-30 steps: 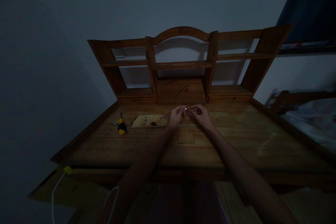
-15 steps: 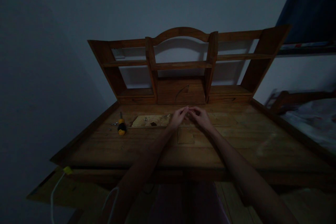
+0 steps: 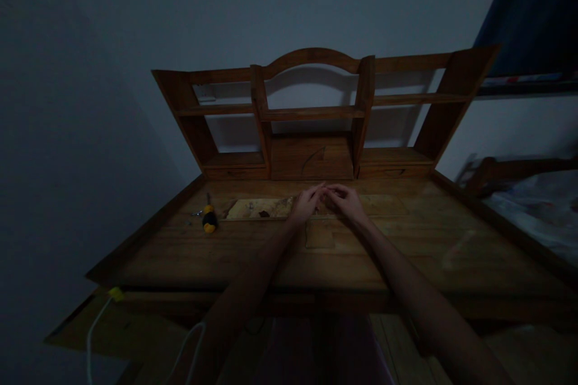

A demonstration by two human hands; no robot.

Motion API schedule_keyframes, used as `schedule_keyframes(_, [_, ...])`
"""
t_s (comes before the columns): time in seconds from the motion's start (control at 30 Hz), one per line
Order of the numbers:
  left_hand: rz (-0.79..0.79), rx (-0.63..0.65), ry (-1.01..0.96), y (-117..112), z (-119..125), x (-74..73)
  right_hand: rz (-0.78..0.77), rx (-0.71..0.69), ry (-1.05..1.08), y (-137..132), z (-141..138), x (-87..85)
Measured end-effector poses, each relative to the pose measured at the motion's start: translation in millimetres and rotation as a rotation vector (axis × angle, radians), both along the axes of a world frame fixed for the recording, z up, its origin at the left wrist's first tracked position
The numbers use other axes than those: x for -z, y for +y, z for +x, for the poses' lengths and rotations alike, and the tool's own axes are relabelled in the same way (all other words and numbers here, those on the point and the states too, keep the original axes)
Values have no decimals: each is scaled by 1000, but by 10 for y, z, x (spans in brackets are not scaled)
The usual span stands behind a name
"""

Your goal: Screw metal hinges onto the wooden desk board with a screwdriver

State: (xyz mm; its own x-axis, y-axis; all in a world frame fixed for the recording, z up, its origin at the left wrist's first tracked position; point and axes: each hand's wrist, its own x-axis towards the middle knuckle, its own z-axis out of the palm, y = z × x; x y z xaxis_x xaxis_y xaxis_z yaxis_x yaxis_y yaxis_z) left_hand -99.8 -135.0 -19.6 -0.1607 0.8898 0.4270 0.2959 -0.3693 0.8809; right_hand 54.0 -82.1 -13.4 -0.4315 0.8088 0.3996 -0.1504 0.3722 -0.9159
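My left hand [image 3: 307, 203] and my right hand [image 3: 347, 201] meet above the middle of the wooden desk [image 3: 262, 258]. Their fingers are pinched together at the tips, and whatever they hold is too small and dark to make out. Behind and below them runs a pale, worn strip [image 3: 259, 208] on the desktop. A squarish patch [image 3: 320, 233] shows on the wood just in front of the hands. Off to the left lies a yellow and black screwdriver [image 3: 209, 218], with small metal pieces [image 3: 197, 213] beside it.
A wooden shelf unit [image 3: 311, 113] with several compartments stands along the desk's back edge. Raised side boards [image 3: 149, 222] border the desktop. A white cable [image 3: 93, 331] with a yellow end hangs at the lower left. Plastic-covered things [image 3: 537, 204] lie beyond the right side.
The fingers of both hands have shifted slightly and curl closer together over the same spot. The screwdriver and the small metal pieces have stayed in place.
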Motion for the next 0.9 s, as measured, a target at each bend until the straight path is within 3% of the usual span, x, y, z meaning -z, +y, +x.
schedule_keyframes(0.23, [11, 19, 52, 19, -2, -10, 92, 18, -40, 81, 6, 56])
schedule_keyframes(0.63, [75, 105, 162, 52, -66, 29, -19, -4, 28, 58, 10, 23])
schedule_keyframes(0.9, [126, 167, 133, 69, -65, 69, 73, 51, -24, 49, 35, -20])
